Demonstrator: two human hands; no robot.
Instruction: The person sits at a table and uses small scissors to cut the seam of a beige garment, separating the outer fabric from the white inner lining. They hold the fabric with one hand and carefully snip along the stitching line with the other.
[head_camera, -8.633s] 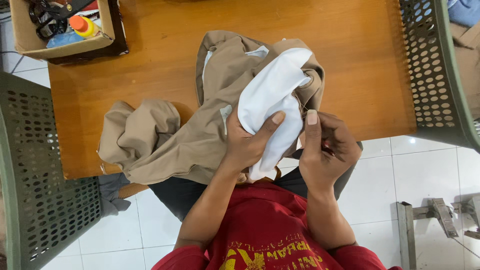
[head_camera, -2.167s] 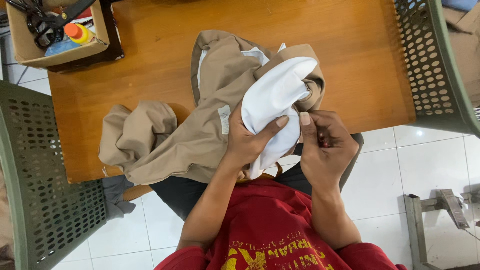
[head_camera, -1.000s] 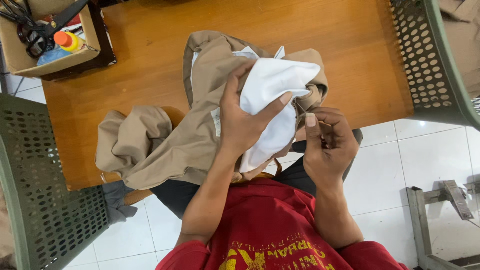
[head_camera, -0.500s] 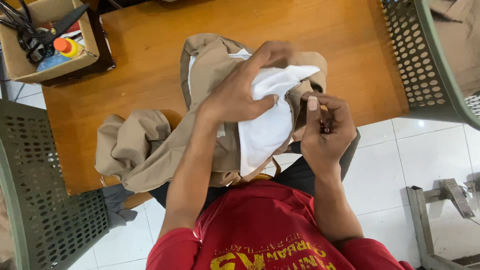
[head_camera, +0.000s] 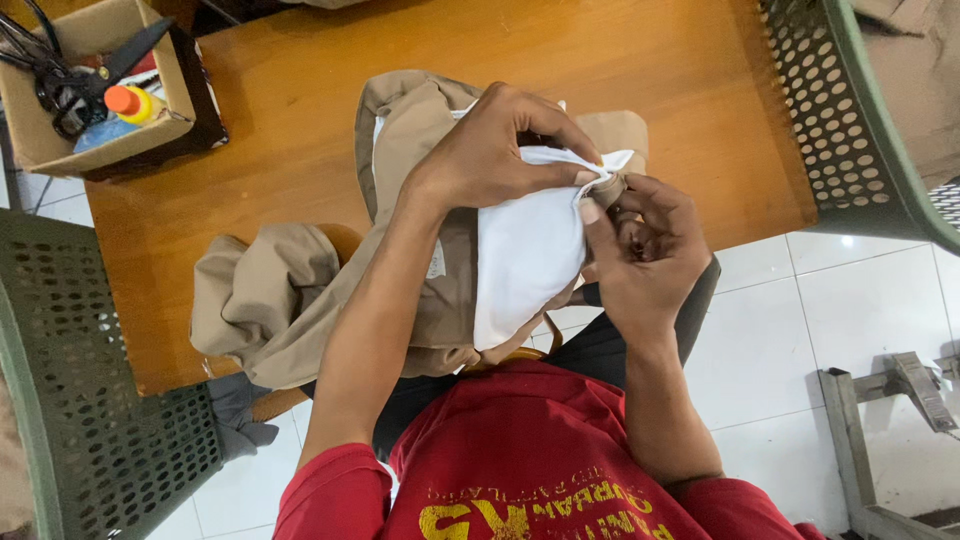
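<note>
Bright, even light; soft shadows, sharp focus.

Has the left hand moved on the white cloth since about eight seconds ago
Yes. The left hand has gone up and across the white cloth, away from the table's near edge toward the far side of the wooden table, meeting the right hand.

It looks like a small sewing workshop: a wooden desk (head_camera: 300, 130) carries a khaki garment (head_camera: 300, 300), a cardboard box (head_camera: 95, 95) with scissors (head_camera: 60, 85), green plastic baskets (head_camera: 850, 120) beside, white tiled floor (head_camera: 800, 330).
</note>
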